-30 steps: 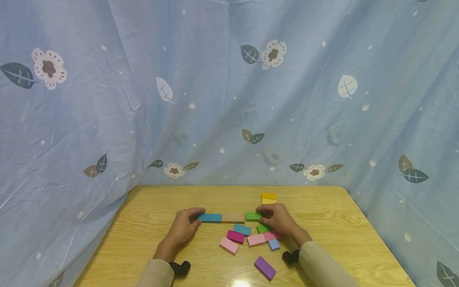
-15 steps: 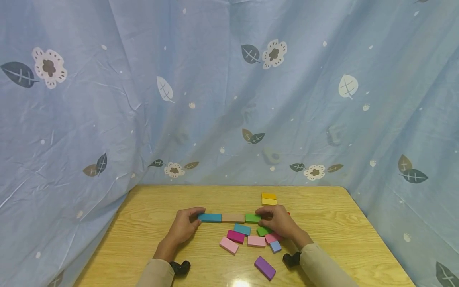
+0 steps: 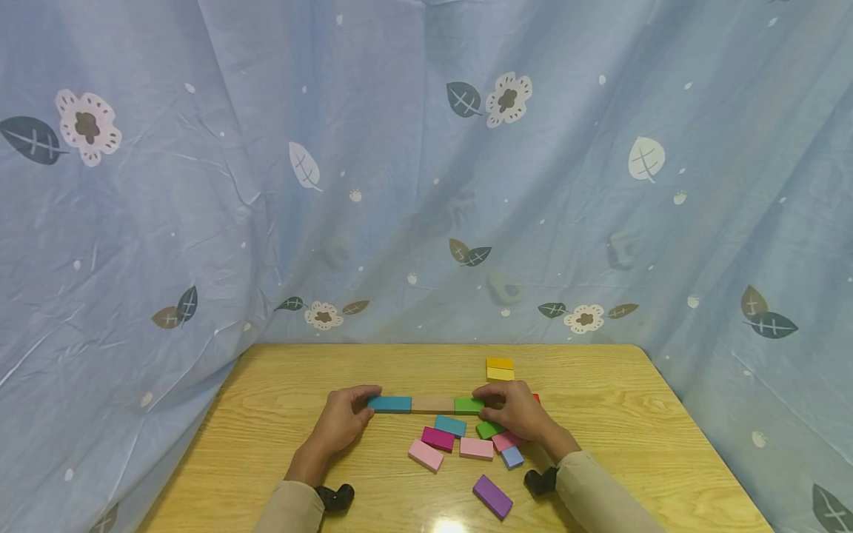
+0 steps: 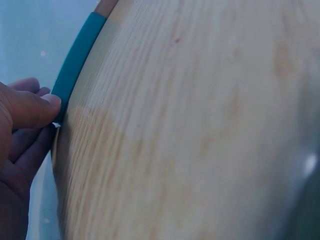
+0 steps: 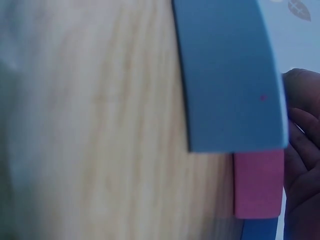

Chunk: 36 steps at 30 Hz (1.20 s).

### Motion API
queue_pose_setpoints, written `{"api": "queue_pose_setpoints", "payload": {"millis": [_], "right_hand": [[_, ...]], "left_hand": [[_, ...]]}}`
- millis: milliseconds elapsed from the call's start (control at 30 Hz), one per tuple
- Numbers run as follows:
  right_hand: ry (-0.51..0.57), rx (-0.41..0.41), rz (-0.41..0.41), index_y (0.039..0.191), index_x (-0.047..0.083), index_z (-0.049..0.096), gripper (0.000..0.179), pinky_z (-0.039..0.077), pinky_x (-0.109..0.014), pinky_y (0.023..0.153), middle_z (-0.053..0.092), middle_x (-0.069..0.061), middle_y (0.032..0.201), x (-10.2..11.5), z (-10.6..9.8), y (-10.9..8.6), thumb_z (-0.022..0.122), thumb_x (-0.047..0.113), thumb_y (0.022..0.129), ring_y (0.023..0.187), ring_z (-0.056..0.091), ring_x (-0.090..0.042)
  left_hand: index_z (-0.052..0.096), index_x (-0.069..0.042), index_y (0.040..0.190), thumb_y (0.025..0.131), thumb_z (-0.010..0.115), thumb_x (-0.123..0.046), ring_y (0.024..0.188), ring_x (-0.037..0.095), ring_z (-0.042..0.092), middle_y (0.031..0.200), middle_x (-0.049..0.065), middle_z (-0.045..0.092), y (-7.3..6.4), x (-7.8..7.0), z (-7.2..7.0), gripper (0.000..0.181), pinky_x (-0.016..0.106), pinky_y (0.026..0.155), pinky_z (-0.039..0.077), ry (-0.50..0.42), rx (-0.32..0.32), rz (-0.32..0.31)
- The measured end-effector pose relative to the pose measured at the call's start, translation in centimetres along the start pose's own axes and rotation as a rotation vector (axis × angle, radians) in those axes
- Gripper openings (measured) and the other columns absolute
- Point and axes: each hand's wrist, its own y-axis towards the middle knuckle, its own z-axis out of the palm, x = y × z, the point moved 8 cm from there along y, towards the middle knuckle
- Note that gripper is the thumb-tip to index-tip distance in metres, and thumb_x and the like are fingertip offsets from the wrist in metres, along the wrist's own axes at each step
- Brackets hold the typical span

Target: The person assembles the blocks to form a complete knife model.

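Observation:
On the table, a blue block (image 3: 390, 405), a natural wood block (image 3: 433, 405) and a green block (image 3: 469, 406) lie end to end in a row. My left hand (image 3: 341, 420) pinches the blue block's left end between thumb and fingers. In the left wrist view the thumb (image 4: 37, 107) presses on that block's near side. At the other end, my right hand (image 3: 518, 408) pinches the green block, covering its right part. Only the edge of the right hand (image 5: 303, 145) shows in the right wrist view, beyond some nearer blocks.
In front of the row lie a teal block (image 3: 450, 426), a magenta block (image 3: 437, 439), pink blocks (image 3: 476, 448), another green block (image 3: 490, 429), a small light-blue block (image 3: 512, 457) and a purple block (image 3: 492, 497). Yellow blocks (image 3: 500, 369) lie behind. A red block (image 3: 536, 399) is mostly hidden.
The green block has slid left with my right hand, closing its gap to the wood block. The small light-blue block shifted slightly, and a bit of red block now shows. My left hand stayed put.

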Motion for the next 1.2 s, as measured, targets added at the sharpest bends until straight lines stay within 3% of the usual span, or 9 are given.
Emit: {"api": "queue_pose_setpoints", "payload": {"millis": [233, 633, 1200], "right_hand": [[-0.036, -0.014, -0.015, 0.124, 0.010, 0.083, 0.031, 0.066, -0.033, 0.096, 0.083, -0.002, 0.120, 0.28, -0.08, -0.10, 0.087, 0.010, 0.093, 0.113, 0.079, -0.024], [-0.002, -0.001, -0.019, 0.126, 0.008, 0.082, 0.031, 0.067, -0.033, 0.095, 0.082, -0.006, 0.122, 0.39, -0.03, -0.04, 0.085, 0.008, 0.095, 0.114, 0.079, -0.027], [0.033, 0.012, 0.037, 0.125, 0.007, 0.082, 0.031, 0.068, -0.034, 0.096, 0.081, -0.011, 0.126, 0.39, 0.29, 0.12, 0.084, 0.005, 0.095, 0.118, 0.078, -0.032]], "left_hand": [[0.078, -0.007, 0.134, 0.094, 0.077, 0.011, 0.135, 0.035, 0.070, 0.135, 0.008, 0.078, 0.01, 0.14, 0.05, 0.044, 0.053, 0.116, 0.056, 0.000, -0.003, 0.007], [0.078, -0.006, 0.134, 0.094, 0.077, 0.011, 0.136, 0.035, 0.069, 0.135, 0.008, 0.078, 0.04, 0.02, -0.02, 0.043, 0.054, 0.116, 0.055, 0.012, -0.003, 0.014], [0.078, -0.008, 0.134, 0.094, 0.077, 0.011, 0.136, 0.035, 0.069, 0.135, 0.008, 0.078, 0.16, 0.08, 0.00, 0.044, 0.054, 0.116, 0.056, 0.021, -0.002, 0.008]]}}
